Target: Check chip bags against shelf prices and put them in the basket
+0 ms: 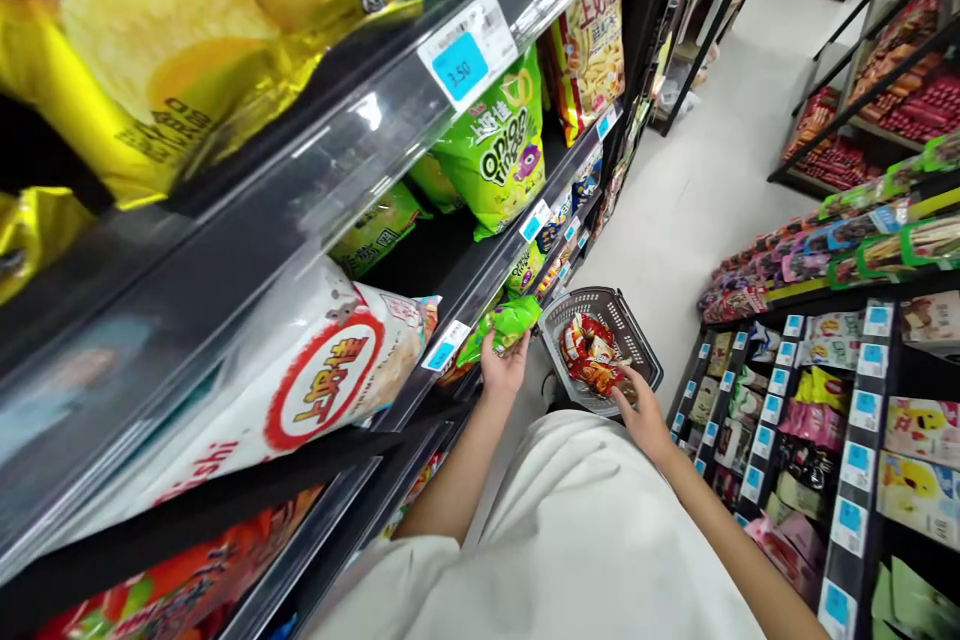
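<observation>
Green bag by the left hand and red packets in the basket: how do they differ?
The green bag is mostly bright green; the red packets are mainly red with paler patches. The green bag is outside the basket, beside the shelves, at the left hand; the red packets lie inside the basket, by the right hand. Both look glossy.

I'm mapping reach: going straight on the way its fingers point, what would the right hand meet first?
Probably the red snack packets in the gray basket; the right hand looks to be at or very near them, though contact is hard to confirm.
</observation>
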`<action>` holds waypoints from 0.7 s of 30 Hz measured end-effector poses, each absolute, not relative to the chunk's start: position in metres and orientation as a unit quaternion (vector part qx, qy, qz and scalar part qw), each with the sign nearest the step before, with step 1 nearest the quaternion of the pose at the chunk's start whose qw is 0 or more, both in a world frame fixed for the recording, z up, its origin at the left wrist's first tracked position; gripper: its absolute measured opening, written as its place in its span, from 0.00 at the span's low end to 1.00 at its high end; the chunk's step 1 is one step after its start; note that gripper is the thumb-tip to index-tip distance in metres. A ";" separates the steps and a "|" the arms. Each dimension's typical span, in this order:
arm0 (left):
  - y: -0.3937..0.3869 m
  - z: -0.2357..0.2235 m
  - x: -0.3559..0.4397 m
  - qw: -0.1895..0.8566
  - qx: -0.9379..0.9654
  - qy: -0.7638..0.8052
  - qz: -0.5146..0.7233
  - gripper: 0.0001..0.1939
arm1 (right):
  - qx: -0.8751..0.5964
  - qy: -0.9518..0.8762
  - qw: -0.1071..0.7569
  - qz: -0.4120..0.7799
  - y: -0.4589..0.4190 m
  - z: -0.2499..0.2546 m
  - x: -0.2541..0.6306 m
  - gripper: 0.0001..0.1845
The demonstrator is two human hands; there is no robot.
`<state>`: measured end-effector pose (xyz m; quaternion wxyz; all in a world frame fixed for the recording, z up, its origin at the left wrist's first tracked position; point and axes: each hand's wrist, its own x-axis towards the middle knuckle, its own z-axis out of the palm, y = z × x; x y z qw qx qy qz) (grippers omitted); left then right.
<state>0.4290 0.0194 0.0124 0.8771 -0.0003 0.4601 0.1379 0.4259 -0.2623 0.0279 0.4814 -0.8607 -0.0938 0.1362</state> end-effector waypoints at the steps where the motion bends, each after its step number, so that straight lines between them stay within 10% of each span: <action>1: 0.020 0.012 0.434 0.876 0.001 0.461 0.145 0.20 | -0.861 -0.069 0.484 0.140 -0.275 0.026 0.423 0.26; 21: 0.020 0.008 0.486 0.818 0.107 0.500 0.264 0.17 | -0.827 0.108 0.533 0.145 -0.380 0.003 0.396 0.33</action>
